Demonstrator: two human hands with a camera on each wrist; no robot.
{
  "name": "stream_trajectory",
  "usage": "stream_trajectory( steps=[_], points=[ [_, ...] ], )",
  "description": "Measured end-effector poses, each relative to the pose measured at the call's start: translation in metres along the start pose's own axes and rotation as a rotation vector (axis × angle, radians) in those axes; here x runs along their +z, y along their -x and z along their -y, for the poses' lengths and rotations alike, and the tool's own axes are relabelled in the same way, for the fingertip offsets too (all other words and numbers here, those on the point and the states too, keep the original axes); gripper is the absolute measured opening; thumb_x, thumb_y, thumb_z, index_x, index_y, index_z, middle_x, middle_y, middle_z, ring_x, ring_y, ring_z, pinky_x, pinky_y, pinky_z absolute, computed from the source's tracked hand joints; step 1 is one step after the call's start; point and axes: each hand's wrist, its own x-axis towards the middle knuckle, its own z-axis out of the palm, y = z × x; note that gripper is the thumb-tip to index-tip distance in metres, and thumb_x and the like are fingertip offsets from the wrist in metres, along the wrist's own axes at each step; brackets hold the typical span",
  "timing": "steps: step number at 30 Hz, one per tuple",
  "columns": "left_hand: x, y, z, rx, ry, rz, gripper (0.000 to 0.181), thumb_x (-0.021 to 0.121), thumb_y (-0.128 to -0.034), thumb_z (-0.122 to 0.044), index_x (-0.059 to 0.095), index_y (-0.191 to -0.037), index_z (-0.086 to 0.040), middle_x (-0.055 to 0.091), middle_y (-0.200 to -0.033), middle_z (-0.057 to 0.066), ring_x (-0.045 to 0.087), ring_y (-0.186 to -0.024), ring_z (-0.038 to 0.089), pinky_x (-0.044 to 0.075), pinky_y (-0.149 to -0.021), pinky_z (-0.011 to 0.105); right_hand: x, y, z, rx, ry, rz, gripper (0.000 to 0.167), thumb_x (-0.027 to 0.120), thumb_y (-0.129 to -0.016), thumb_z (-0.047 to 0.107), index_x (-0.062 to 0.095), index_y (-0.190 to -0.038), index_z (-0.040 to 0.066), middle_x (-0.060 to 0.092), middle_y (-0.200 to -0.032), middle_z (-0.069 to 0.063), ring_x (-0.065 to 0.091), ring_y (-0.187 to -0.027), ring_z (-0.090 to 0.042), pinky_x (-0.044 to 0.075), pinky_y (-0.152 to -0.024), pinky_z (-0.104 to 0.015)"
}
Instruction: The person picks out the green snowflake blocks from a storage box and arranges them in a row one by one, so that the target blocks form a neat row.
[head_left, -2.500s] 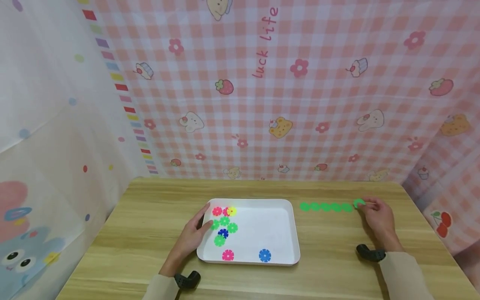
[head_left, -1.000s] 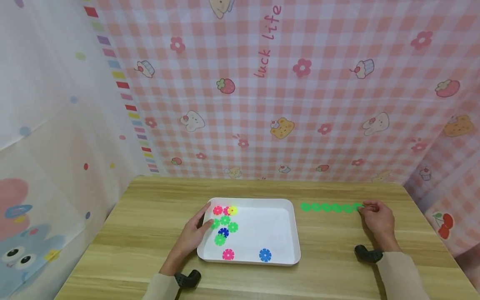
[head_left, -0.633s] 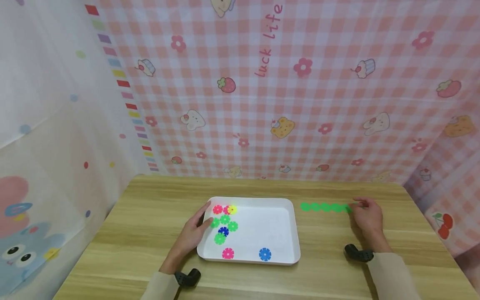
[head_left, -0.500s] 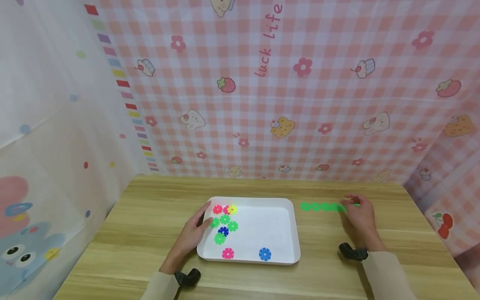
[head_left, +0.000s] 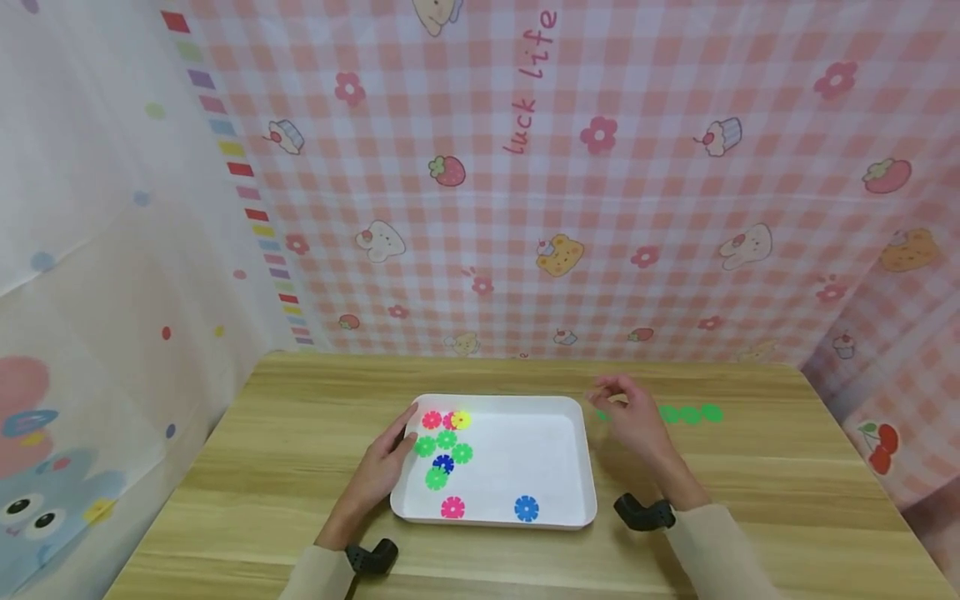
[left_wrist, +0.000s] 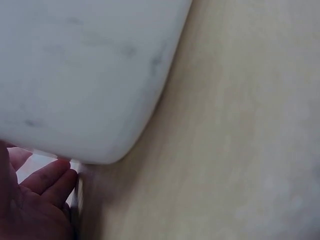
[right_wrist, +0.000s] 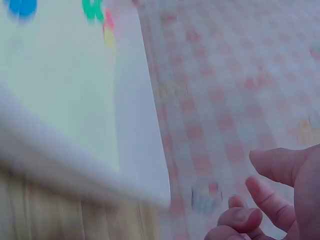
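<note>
My left hand (head_left: 375, 471) holds the white tray (head_left: 536, 462) by its left side, thumb over the rim and fingers along the outer wall. Inside the tray lie notched plastic snowflake discs: a group of green discs (head_left: 462, 453), pink ones (head_left: 432, 420), a yellow one (head_left: 461, 420) and a dark blue one (head_left: 443, 464), mostly at the left. My right hand (head_left: 633, 421) hovers by the tray's right edge, fingers loosely bent, holding nothing in the right wrist view. Behind it runs a row of green discs (head_left: 691, 414) on the table, its middle hidden by the hand.
The wooden table (head_left: 787, 492) meets a pink checked cloth (head_left: 480, 208) at its far edge. Near the tray's front wall lie a pink disc (head_left: 452, 507) and a blue disc (head_left: 527, 508). A patterned white curtain (head_left: 112, 275) hangs at the left.
My right hand placed a green disc at the row's right end, let go of it, and moved left over the row towards the tray. The left hand stayed on the tray.
</note>
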Motion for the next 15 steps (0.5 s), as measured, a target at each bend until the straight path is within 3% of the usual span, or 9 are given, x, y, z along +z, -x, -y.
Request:
stream_trajectory(
  steps=[8, 15],
  points=[
    [0.000, 0.000, 0.001, 0.000, 0.011, 0.013, 0.049, 0.037, -0.1077, -0.020, 0.032, -0.156, -0.027, 0.022, -0.165, 0.003, 0.015, -0.152, 0.023, 0.012, -0.123, 0.048, 0.064, 0.015, 0.029, -0.056, 0.023, 0.091, 0.019, 0.070, -0.092, 0.016, 0.068, -0.107, 0.005, 0.062, -0.096, -0.004, 0.053, -0.091, -0.020, 0.044, -0.074, -0.028],
    [0.000, 0.000, 0.000, 0.005, 0.010, 0.004, 0.049, 0.037, -0.1075, -0.019, 0.033, -0.156, -0.025, 0.023, -0.164, 0.003, 0.016, -0.152, 0.023, 0.013, -0.123, 0.047, 0.113, 0.029, 0.041, -0.105, 0.050, 0.252, 0.017, 0.072, -0.091, 0.018, 0.067, -0.105, 0.009, 0.061, -0.088, 0.001, 0.049, -0.075, -0.017, 0.042, -0.063, -0.026]
  ],
)
